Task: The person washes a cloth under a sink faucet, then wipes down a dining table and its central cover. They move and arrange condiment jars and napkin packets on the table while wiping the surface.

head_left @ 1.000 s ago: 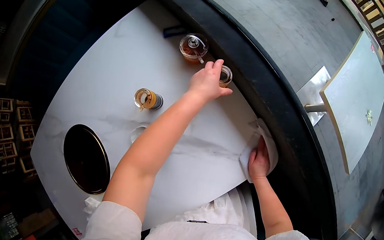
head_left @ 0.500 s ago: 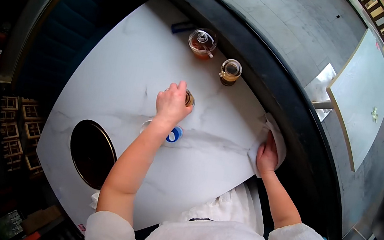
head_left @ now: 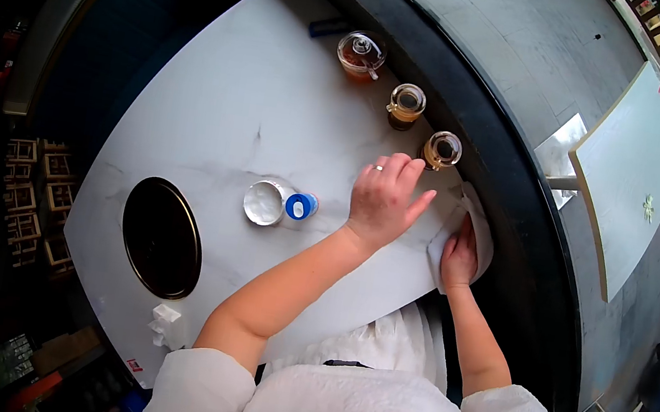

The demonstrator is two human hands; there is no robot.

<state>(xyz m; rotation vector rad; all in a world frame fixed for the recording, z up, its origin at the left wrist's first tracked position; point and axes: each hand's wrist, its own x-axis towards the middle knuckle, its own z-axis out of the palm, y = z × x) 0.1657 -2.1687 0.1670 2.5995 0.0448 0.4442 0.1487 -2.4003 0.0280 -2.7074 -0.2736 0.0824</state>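
Observation:
My left hand (head_left: pixel 386 197) is over the right part of the white marbled table (head_left: pixel 207 121), fingers apart and holding nothing. Its fingertips are right by a small glass condiment pot (head_left: pixel 442 149) with dark contents; whether they touch it is hard to make out. A similar glass pot (head_left: pixel 406 105) and a lidded glass jar with reddish contents (head_left: pixel 360 57) line up beyond it along the table's edge. At the right corner, my right hand (head_left: pixel 460 258) has a white cloth (head_left: pixel 482 219) against the tabletop, its fingers partly covered by the cloth.
A white round container (head_left: pixel 265 203) stands beside a small blue-topped container (head_left: pixel 300 206) mid-table. To the left lies a black oval tray with a gold rim (head_left: pixel 163 238), with white tissue (head_left: pixel 168 327) near the front edge. A dark ledge (head_left: pixel 518 190) borders the table's far side.
My left hand has carried a glass pot from mid-table to the right, beside the other pot, and let go. My right hand stays on the cloth at the corner.

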